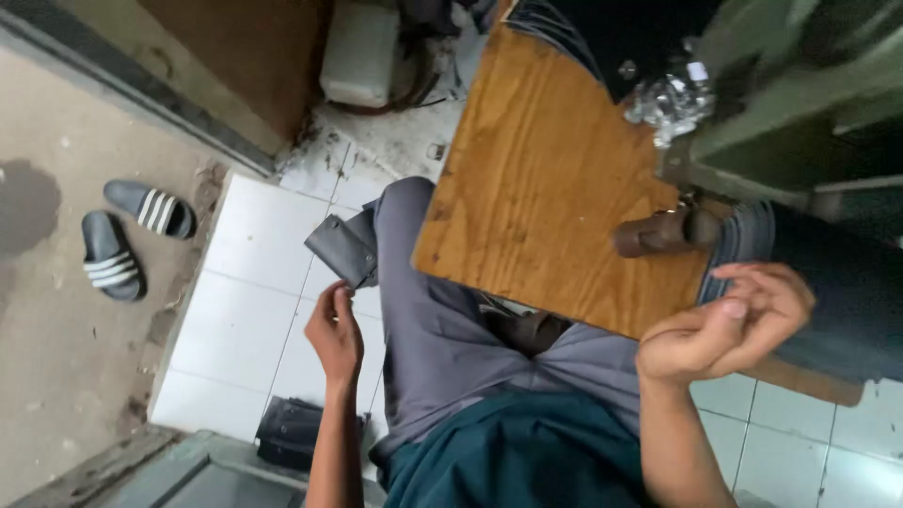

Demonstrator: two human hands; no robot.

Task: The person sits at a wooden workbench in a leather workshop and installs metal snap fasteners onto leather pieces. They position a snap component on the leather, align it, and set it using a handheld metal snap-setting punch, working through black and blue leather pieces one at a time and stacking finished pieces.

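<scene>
Grey cloth piece (346,248) hangs at nine o'clock of the tabletop (536,179), left hand (335,331) pinching its lower edge, right hand (729,320) loosely curled, holding nothing; a firmer, fuller grip would likely steady it.

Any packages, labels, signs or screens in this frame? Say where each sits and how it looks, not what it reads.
No labels, signs or screens show.
Pale white boxy container: top centre, on the floor by the wall, rounded corners; whether it is a package cannot be told.
Crinkled clear plastic wrap: top right, at the edge of the brown plywood table, shiny and bunched.
</scene>
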